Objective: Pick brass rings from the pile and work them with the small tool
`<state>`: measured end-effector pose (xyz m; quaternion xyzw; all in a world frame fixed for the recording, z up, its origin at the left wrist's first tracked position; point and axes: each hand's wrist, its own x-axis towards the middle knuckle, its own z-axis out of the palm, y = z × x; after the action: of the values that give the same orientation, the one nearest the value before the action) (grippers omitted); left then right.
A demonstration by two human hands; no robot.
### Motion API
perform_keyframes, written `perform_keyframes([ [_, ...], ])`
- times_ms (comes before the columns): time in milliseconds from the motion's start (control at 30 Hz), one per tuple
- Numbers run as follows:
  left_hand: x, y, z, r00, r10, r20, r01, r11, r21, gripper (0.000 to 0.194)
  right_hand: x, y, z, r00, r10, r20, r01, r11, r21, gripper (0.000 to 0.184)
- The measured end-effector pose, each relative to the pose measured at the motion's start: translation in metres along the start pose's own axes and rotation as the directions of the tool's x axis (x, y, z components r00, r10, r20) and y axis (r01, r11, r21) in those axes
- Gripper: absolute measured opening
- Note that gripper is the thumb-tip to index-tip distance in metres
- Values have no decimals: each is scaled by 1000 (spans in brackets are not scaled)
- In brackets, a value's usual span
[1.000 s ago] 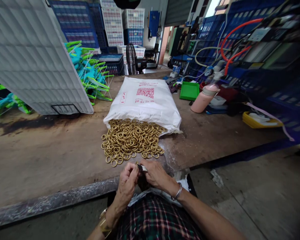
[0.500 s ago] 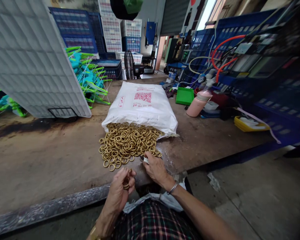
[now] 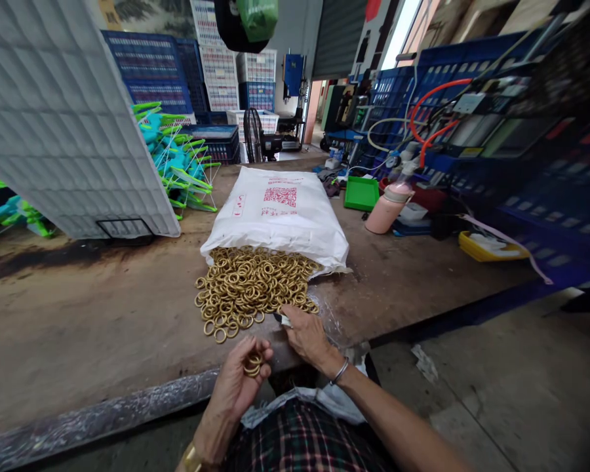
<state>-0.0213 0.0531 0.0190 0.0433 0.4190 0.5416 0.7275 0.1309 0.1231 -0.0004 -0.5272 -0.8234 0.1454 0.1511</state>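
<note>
A heap of brass-coloured rings (image 3: 255,282) spills from the mouth of a white woven sack (image 3: 299,223) lying on the table. My left hand (image 3: 240,373), palm up near the table's front edge, curls its fingers around a few brass rings (image 3: 252,364). To its right, my right hand (image 3: 307,334) is closed on a small tool with a dark tip and pale handle (image 3: 282,320); its exact kind is too small to tell. That tip is at the near edge of the heap.
A white ribbed panel (image 3: 93,131) stands on the left, with green and turquoise plastic pieces (image 3: 181,170) behind it. On the right are a pink bottle (image 3: 387,210), a green tray (image 3: 361,193) and a yellow dish (image 3: 489,248). Blue crates (image 3: 145,69) stack up behind.
My left hand has turned and opened slightly, so the rings in its palm show more clearly. The right hand stays at the heap's edge with the tool. The view has tilted slightly upward.
</note>
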Motion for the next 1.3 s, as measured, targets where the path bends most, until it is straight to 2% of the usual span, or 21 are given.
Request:
perform_keyframes([
  [133,8,0,6,983,179,49,-185,958,218,26,2,6,-1,998,-34,-60,45,979,198,19],
  [233,13,2,12,940,338,39,-318,833,453,36,2,1,-8,998,-44,-52,60,919,389,18],
  [333,16,4,15,915,387,117,-378,717,586,36,1,-10,-17,996,-87,16,62,816,575,21],
  [433,18,4,13,905,388,174,-407,669,622,29,0,-21,-23,995,-77,67,8,712,703,22],
  [567,20,-1,7,886,440,148,-426,646,633,26,-1,-28,-20,988,2,153,-122,608,784,33],
  [733,20,-6,5,879,461,117,-421,639,644,25,-2,-33,-7,927,120,356,-374,389,842,35],
  [900,17,-7,5,873,477,100,-424,643,637,26,-1,-37,-3,897,167,408,-440,272,856,31],
  [1000,12,-5,6,897,433,87,-386,674,629,28,0,-38,-6,887,103,449,-461,208,863,31],
  [1100,8,-2,8,939,334,78,-314,745,588,30,1,-37,-7,899,82,430,-437,238,867,30],
  [1200,6,-1,9,960,269,81,-268,790,551,32,2,-37,-8,945,140,294,-326,391,861,24],
  [1300,6,-1,8,961,258,98,-267,779,567,32,3,-38,-11,977,131,168,-212,525,825,17],
])
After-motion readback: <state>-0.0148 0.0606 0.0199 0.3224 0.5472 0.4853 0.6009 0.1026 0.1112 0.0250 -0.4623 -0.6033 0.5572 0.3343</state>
